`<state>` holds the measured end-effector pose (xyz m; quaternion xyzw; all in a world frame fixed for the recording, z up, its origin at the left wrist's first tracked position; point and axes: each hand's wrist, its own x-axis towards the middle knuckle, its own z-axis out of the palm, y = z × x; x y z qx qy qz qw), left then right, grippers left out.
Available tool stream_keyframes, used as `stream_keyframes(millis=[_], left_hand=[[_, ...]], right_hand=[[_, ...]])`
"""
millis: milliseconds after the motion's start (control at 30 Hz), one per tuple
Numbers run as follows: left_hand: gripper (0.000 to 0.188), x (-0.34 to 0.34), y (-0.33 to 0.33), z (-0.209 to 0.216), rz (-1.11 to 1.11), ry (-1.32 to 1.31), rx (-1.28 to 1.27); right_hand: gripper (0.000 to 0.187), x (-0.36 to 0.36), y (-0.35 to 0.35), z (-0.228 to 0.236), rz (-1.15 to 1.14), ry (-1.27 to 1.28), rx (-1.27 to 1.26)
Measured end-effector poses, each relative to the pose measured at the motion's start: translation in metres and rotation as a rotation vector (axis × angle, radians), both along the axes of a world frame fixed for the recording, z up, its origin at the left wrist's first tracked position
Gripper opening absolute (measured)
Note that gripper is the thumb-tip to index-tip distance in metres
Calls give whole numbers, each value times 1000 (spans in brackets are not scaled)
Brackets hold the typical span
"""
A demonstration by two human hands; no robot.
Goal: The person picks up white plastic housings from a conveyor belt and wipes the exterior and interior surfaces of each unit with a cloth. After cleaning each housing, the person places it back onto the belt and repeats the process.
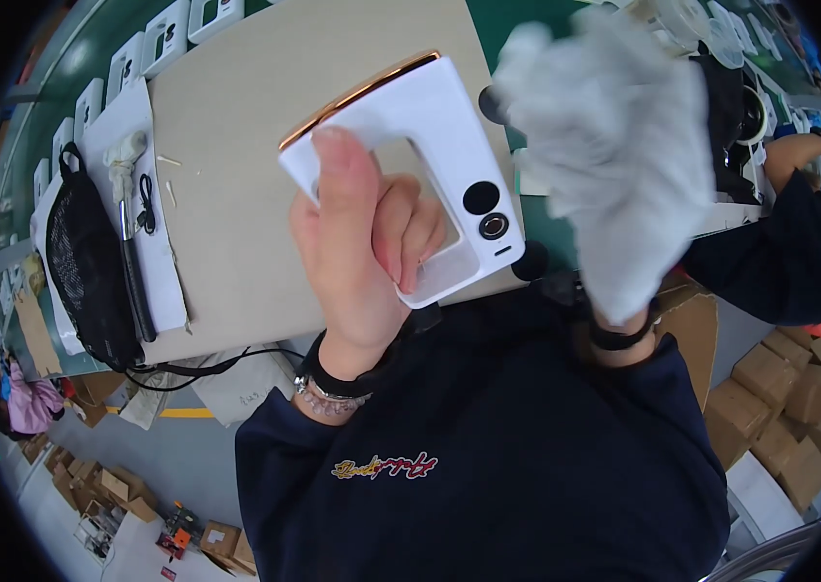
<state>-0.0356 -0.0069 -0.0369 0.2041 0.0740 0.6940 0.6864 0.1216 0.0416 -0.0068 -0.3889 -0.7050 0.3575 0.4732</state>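
My left hand (357, 228) grips a white plastic device housing (464, 131) by one side of its frame, fingers through the rectangular opening and thumb on top. A shiny copper-coloured strip (362, 97) runs along the housing's far edge. On its right side are a black disc (481, 198) and a round dark-centred fitting (494, 226) with a small slot. To the right, a crumpled white cloth (624, 145), smeared by motion, covers my right hand (631, 322); only its wrist end shows, and the fingers are hidden. Cloth and housing are apart.
Beige mat (236, 194) lies on the green table. At left are a black mesh pouch (90, 262), a black-handled tool with a wrapped head (134, 252) and a small black cable (146, 204). Several similar white housings (166, 39) line the far left. At right, a person's arm (793, 160) reaches in.
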Motion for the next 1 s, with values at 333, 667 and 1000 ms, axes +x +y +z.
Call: stream_keyframes(millis=[333, 667, 1000], left_hand=[[39, 4, 4, 11, 3, -187, -187], [51, 44, 7, 25, 669, 676, -300], [50, 60, 7, 9, 91, 479, -352]], right_hand=[[30, -29, -36, -12, 497, -338, 330], [38, -28, -44, -21, -240, -971, 465], [35, -45, -20, 55, 269, -815, 600]])
